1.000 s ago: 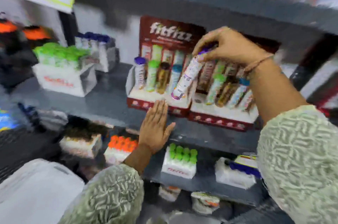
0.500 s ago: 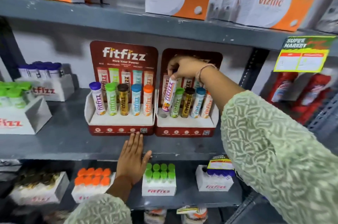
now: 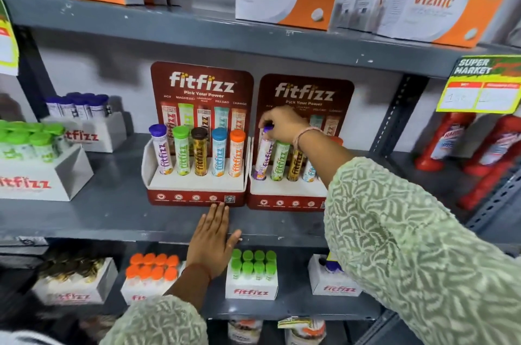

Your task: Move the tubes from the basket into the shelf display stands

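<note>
Pinching the purple-capped tube (image 3: 263,154) by its cap with my right hand (image 3: 282,125), centre frame, seating it leftmost in the right display stand (image 3: 284,192) | left hand (image 3: 212,240) flat, holding nothing, on shelf edge (image 3: 84,227) | tube judged light, rigid, slick; cap grips best

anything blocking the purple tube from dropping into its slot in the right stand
Nothing visible. The right hand holds the purple tube by its cap, its base already at the leftmost slot of the right stand, beside the green tube.
</note>
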